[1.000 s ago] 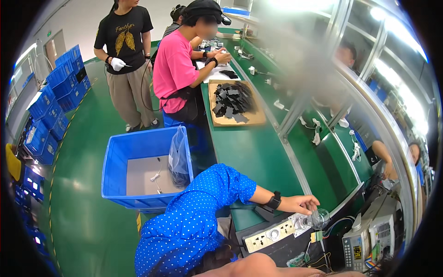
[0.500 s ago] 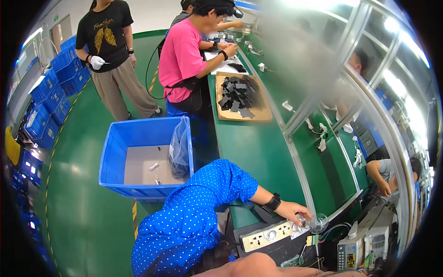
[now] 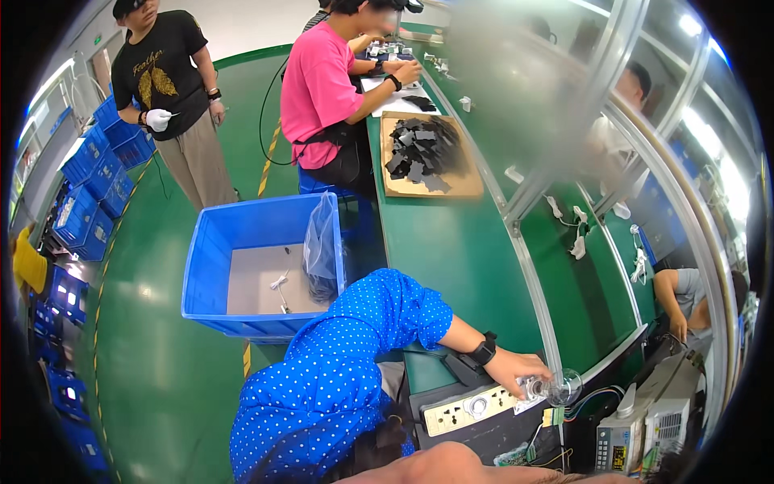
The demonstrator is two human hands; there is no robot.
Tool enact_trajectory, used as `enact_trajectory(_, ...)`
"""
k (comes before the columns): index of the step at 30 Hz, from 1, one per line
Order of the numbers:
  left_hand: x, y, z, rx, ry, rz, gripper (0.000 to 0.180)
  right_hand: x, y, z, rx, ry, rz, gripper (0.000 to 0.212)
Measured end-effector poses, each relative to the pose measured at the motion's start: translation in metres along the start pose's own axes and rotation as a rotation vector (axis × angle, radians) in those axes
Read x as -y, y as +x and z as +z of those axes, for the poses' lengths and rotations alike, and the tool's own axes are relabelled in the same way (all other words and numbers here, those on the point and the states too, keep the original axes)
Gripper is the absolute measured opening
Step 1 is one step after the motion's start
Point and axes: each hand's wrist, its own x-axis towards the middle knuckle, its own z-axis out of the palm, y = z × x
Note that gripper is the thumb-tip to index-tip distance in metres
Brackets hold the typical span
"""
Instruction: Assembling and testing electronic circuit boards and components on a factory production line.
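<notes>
My left arm, in a blue sleeve with white dots and a black wristwatch, reaches to the right across the bench. The fingers of my left hand (image 3: 516,369) curl round the narrow end of a clear glass bulb (image 3: 564,389), whose rounded part shows beyond them. Just below the hand, a cream power strip (image 3: 468,410) with several sockets lies on a dark surface. A small green connector (image 3: 553,416) with coloured wires sits close to the bulb. Bare skin shows at the lower edge, but my right hand does not appear.
A blue crate (image 3: 262,323) with a plastic bag and cables stands at the left. Beyond, a cardboard tray (image 3: 435,187) of black pieces lies on the green bench (image 3: 451,258). Metal frame posts (image 3: 536,298) run alongside. A meter (image 3: 617,448) stands lower right. Co-workers sit and stand around.
The whole view has shifted slightly. My left hand stays at the glass bulb with little change. The standing person in the black shirt appears farther left.
</notes>
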Motion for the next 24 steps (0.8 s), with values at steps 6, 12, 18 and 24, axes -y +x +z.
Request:
enact_trajectory(6, 0.015, 0.002, 0.007, -0.056, 0.065, 0.071, 0.050, 0.094, 0.025, 0.042, 0.139, 0.107, -0.109, 0.024)
enact_trajectory(12, 0.017, 0.003, 0.007, -0.129, -0.007, 0.061, 0.044, 0.193, 0.037, 0.050, 0.274, 0.170, -0.195, 0.024)
enact_trajectory(18, 0.011, 0.001, 0.000, -0.153, -0.109, -0.072, 0.038, 0.304, 0.060, 0.065, 0.396, 0.242, -0.296, 0.025)
enact_trajectory(24, 0.006, 0.003, -0.003, -0.183, -0.191, -0.137, 0.037, 0.320, 0.063, 0.087, 0.576, 0.321, -0.143, 0.035)
